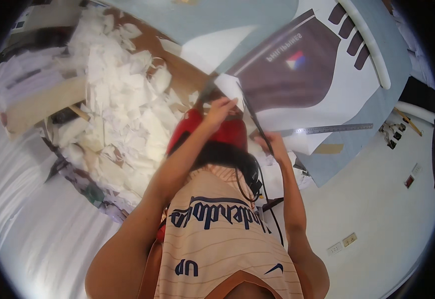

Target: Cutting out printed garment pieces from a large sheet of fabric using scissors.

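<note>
My left hand [219,111] is closed, fingers together at the near edge of a white piece of paper [230,87]. Further right, my right hand [274,145] is closed around a long thin dark strip [253,115], which slants up and left to the white paper. Beyond both hands lies a large white sheet with a dark printed panel [297,60], bearing pale lettering and a small coloured emblem. A metal ruler [334,128] rests on the sheet, to the right of my right hand.
A large heap of white paper scraps [123,99] fills the left side. The blue-grey table [334,159] has a rolled white tube [372,45] at its far right. A black cord [265,187] hangs beside my waist. Wall sockets [342,244] show at the lower right.
</note>
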A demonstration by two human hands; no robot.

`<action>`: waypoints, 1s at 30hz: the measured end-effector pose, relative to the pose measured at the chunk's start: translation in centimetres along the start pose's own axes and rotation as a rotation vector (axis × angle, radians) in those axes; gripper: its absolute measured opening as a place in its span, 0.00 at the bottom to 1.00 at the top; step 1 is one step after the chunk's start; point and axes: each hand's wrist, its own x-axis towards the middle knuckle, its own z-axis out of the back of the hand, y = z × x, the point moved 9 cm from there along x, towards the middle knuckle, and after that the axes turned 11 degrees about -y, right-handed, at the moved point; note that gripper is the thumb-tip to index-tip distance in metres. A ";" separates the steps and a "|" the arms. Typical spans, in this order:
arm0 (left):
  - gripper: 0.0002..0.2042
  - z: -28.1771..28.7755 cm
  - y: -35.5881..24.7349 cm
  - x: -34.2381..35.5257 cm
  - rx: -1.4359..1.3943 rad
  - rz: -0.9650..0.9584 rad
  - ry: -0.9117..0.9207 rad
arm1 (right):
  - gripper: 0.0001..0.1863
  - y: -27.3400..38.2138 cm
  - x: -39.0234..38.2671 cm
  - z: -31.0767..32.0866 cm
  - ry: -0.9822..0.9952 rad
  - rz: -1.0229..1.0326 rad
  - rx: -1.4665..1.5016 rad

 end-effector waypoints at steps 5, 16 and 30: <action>0.11 0.6 -0.8 -0.3 0.004 0.041 0.019 | 0.15 2.6 1.5 0.8 0.082 -0.036 -0.233; 0.11 2.4 -1.6 -0.4 0.034 0.069 0.071 | 0.27 8.1 6.6 1.1 0.116 0.173 -0.434; 0.28 -4.1 -0.6 0.9 0.527 0.234 0.233 | 0.25 -4.5 -13.5 -3.2 -0.281 -0.252 0.247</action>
